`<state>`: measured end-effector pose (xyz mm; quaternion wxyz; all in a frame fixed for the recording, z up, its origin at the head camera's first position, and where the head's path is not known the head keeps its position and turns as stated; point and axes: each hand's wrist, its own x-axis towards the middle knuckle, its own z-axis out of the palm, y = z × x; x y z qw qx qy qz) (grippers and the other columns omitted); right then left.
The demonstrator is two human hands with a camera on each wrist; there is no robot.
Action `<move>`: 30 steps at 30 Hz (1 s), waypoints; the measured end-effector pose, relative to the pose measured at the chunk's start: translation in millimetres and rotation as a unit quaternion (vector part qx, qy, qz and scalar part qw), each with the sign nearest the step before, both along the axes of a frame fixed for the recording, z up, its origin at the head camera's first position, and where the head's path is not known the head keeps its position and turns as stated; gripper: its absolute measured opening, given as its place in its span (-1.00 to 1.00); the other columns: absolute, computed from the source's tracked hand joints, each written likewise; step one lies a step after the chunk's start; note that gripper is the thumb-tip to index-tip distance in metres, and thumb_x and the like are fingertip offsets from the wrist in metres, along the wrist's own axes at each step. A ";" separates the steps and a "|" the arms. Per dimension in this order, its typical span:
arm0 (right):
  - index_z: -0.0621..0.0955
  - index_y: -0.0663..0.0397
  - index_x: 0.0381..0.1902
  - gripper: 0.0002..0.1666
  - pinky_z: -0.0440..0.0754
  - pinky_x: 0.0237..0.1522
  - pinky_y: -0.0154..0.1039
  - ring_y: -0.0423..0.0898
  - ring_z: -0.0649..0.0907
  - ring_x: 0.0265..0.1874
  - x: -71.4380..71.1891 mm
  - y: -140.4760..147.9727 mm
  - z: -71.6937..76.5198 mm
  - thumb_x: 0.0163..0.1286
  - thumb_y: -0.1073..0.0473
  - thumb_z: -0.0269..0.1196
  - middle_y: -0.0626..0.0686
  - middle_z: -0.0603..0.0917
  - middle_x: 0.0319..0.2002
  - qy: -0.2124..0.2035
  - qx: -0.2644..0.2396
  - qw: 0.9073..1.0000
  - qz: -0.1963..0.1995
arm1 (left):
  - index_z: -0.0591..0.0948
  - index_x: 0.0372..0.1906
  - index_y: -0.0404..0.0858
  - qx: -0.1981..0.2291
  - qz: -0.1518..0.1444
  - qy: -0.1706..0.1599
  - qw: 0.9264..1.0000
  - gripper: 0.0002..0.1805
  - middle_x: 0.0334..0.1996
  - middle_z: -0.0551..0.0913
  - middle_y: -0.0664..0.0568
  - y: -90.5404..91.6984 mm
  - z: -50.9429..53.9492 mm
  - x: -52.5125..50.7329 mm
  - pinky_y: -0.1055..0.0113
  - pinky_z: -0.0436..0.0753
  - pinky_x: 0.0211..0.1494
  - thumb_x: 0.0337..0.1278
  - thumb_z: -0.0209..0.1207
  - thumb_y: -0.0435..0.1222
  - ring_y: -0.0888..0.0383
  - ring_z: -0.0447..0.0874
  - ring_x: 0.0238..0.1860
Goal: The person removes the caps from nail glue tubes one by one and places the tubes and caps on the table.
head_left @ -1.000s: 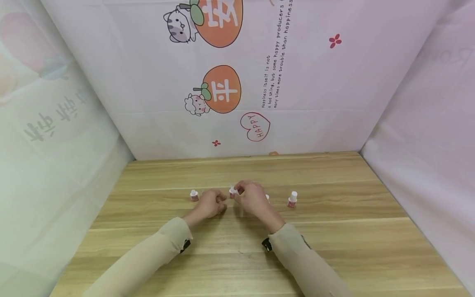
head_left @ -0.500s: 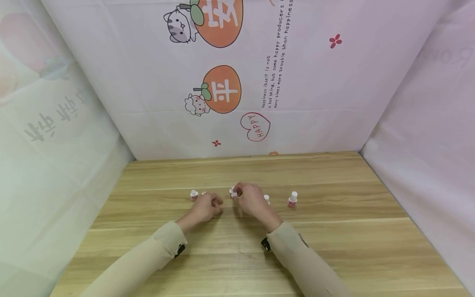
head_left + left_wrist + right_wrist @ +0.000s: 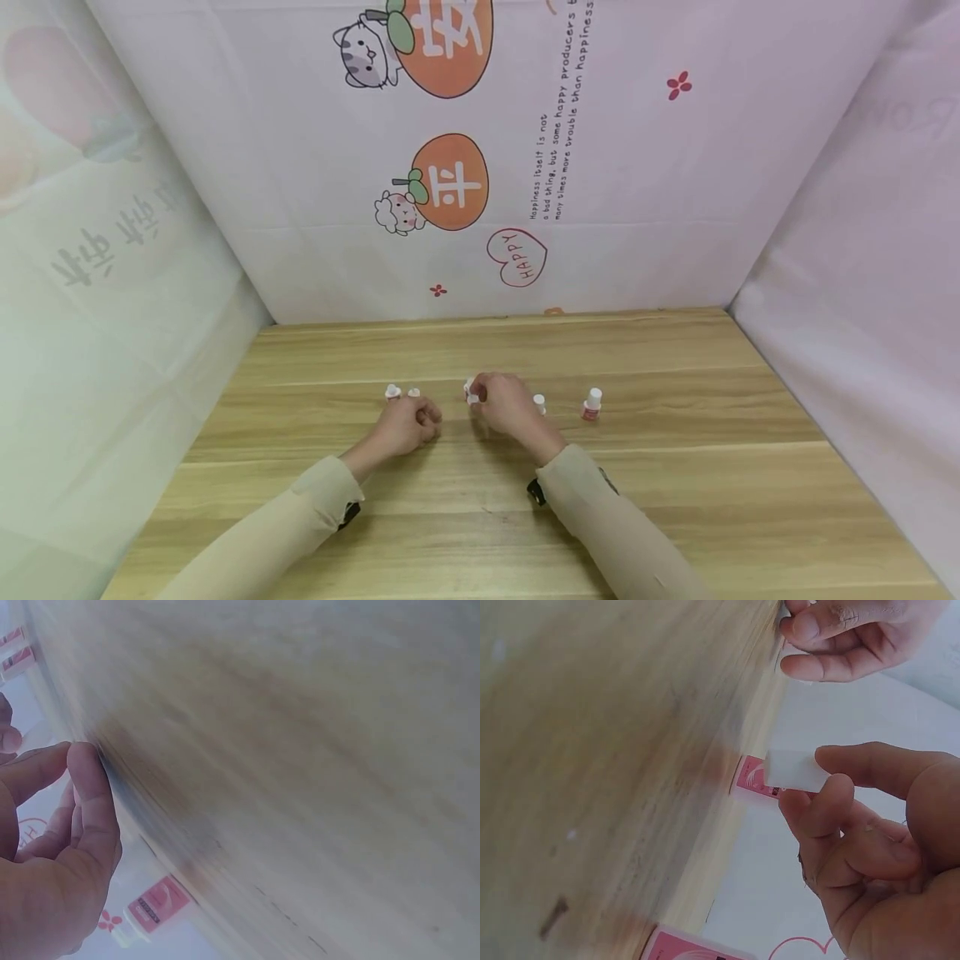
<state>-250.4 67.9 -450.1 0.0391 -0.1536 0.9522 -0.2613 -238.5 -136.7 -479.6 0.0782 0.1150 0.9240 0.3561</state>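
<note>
My right hand (image 3: 510, 407) pinches a small white cap (image 3: 791, 769) between thumb and fingers. Just beyond it, a small white bottle (image 3: 468, 387) with a pink label stands upright on the table, partly hidden by the fingers. The left hand (image 3: 407, 423) hovers low to the left, fingers loosely curled and thumb near the index tip; I see nothing held in it. Right behind that hand are two more small bottles, one at the far left (image 3: 393, 391) and one beside it (image 3: 414, 392), their lower parts covered by the hand.
To the right of my right hand stands a white-capped bottle (image 3: 539, 403), partly hidden, and farther right a taller-looking one (image 3: 592, 404). The wooden table (image 3: 480, 533) meets a printed cloth (image 3: 615, 275) at the back and pale cloths at both sides.
The left hand has drawn leftward and slightly nearer, away from the middle bottle. The right hand has come slightly nearer, the white cap now lower beside the bottle.
</note>
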 end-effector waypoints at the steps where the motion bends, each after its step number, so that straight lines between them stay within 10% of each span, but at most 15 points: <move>1: 0.68 0.03 -0.12 -0.81 0.60 -0.21 -0.22 -0.13 0.59 -0.30 0.0 -0.3 0.5 0.31 0.19 0.37 -0.06 0.66 -0.28 -0.005 0.002 1.000 0.001 | 0.68 -0.32 -0.32 0.001 0.000 0.001 1.000 -0.86 -0.55 0.60 0.08 -1.2 0.2 0.8 0.50 0.43 -0.49 -0.03 0.25 -0.54 0.27 0.47 -0.51; 30: 0.67 -0.04 -0.29 -0.94 0.52 -0.18 -0.18 -0.06 0.54 -0.19 -1.4 -5.3 0.5 0.32 0.25 0.33 -0.10 0.64 -0.30 -0.028 0.030 0.999 -0.007 | 0.71 -0.34 -0.32 -0.001 -0.016 0.019 1.000 -0.78 -0.52 0.67 0.08 -7.6 4.6 7.9 0.50 0.43 -0.33 -0.07 0.15 -0.60 0.29 0.47 -0.49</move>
